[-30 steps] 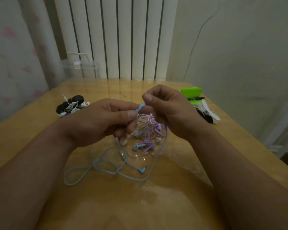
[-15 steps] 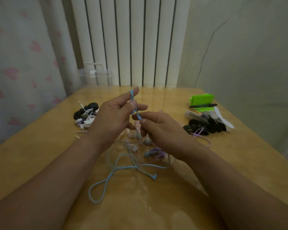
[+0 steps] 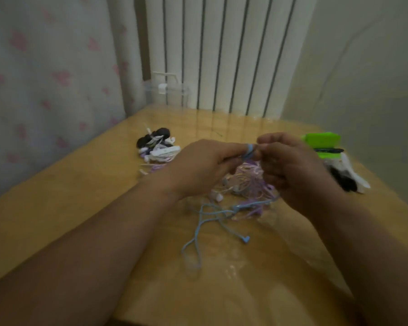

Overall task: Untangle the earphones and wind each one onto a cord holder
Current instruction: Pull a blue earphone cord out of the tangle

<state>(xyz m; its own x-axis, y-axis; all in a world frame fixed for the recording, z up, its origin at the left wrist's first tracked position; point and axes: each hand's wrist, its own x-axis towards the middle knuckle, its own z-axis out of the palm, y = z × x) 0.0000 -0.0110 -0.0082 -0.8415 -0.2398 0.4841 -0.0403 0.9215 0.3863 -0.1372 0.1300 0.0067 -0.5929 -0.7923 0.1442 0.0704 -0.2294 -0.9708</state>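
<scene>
Left hand (image 3: 205, 165): frame centre, fingers curled, pinching blue cord (image 3: 249, 150).
Right hand (image 3: 295, 170): centre right, pinching same cord.
Tangle (image 3: 247, 182): beneath hands, on table (image 3: 80, 208).

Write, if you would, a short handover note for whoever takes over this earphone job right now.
Left hand: pinches the blue cord, a few loops at its fingertips.
Right hand: pinches the same cord beside them.
The cord's tail lies on the table; the tangle lies under the hands.
Done: a pile, seemingly wound, far left.
Left: finish the blue cord, then the tangle; black holders, it seems, at right.
</scene>
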